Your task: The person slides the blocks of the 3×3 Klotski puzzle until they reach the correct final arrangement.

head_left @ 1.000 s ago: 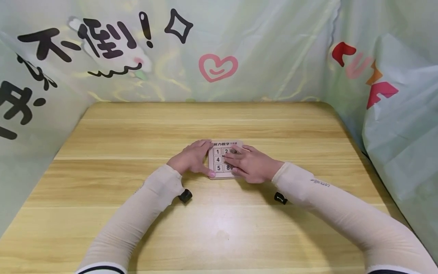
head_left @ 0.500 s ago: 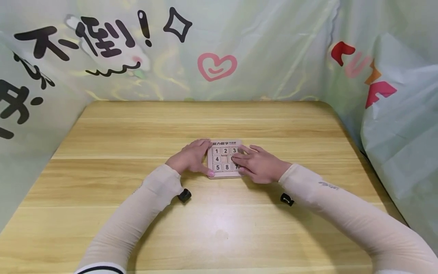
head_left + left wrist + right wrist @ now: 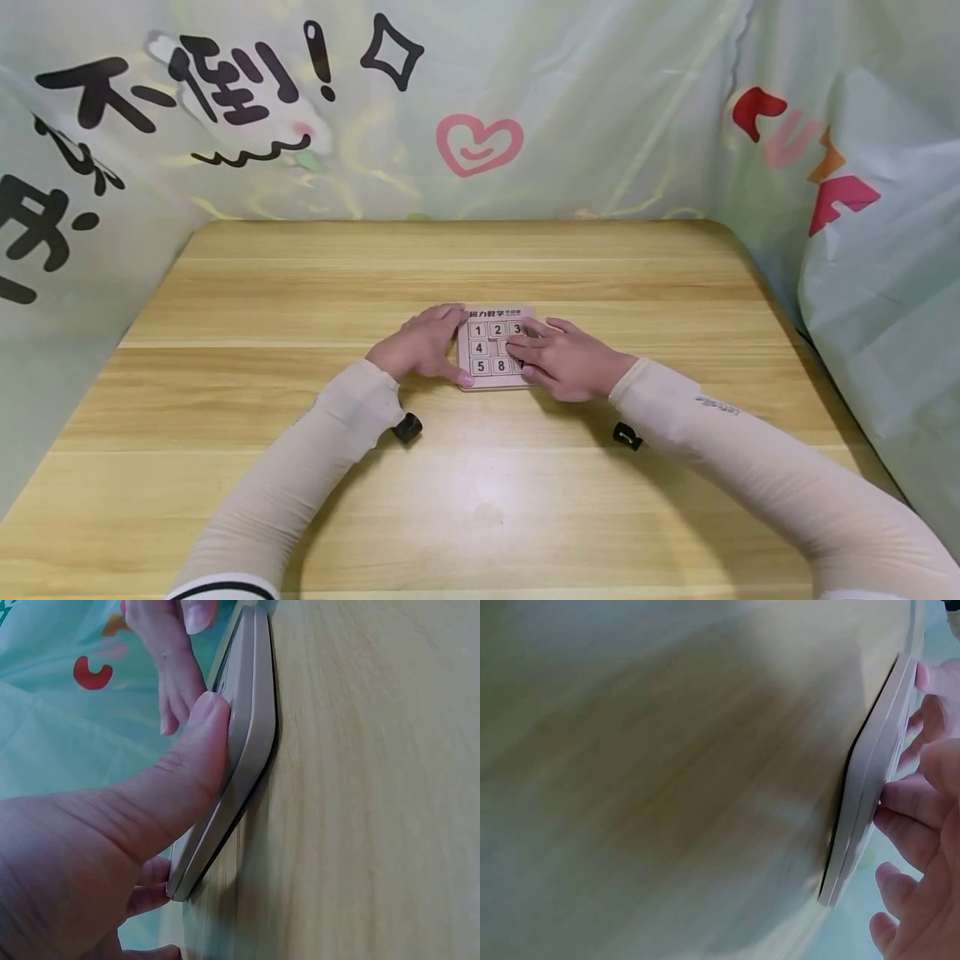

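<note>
A pale number sliding puzzle (image 3: 501,382) lies flat on the wooden table, dark printing along its far edge. Tiles 1, 2, 3 fill the top row; 4 is at the middle left, 5 and 8 at the bottom. A gap shows in the centre. My left hand (image 3: 423,343) grips the puzzle's left side, thumb (image 3: 184,776) on the near corner and fingers by the far corner. From the right, my right hand (image 3: 573,360) rests extended fingertips on the middle-row tile beside the gap, mostly covering it. The bottom-right tile is partly hidden too.
The wooden table (image 3: 480,492) reaches well beyond the puzzle on all sides. A pale green printed curtain (image 3: 600,117) hangs behind it and along both sides. Small black devices (image 3: 407,428) sit at both wrists.
My right hand has drawn back to the right from over the puzzle's middle, uncovering the centre gap. My left hand has kept its hold on the puzzle.
</note>
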Available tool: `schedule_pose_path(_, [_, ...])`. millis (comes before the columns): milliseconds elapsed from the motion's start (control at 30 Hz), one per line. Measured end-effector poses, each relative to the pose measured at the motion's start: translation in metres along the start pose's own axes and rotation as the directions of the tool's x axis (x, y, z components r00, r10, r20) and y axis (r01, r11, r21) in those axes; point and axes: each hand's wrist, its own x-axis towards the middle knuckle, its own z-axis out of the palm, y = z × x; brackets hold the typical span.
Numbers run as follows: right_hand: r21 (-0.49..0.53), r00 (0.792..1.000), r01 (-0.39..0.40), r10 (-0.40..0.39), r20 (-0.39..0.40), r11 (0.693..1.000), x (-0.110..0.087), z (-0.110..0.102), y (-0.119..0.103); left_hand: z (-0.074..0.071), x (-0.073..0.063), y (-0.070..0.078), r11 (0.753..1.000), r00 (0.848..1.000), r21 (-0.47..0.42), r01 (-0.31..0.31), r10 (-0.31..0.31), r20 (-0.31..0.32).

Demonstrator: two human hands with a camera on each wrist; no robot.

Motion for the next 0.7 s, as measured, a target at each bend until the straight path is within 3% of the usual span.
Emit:
schedule_pose_path(333, [0.013, 0.999, -0.011, 0.011, -0.032, 1.000, -0.014, -0.001, 0.006, -0.001, 0.000, -0.001, 1.000, 1.000, -0.015, 0.002, -0.002, 0.000])
schedule_pose_path(700, [-0.022, 0.995, 0.100, -0.100, -0.018, 0.995, -0.010, 0.002, -0.017, -0.002, -0.002, 0.002, 1.000, 1.000, 0.011, -0.020, 0.020, -0.007])
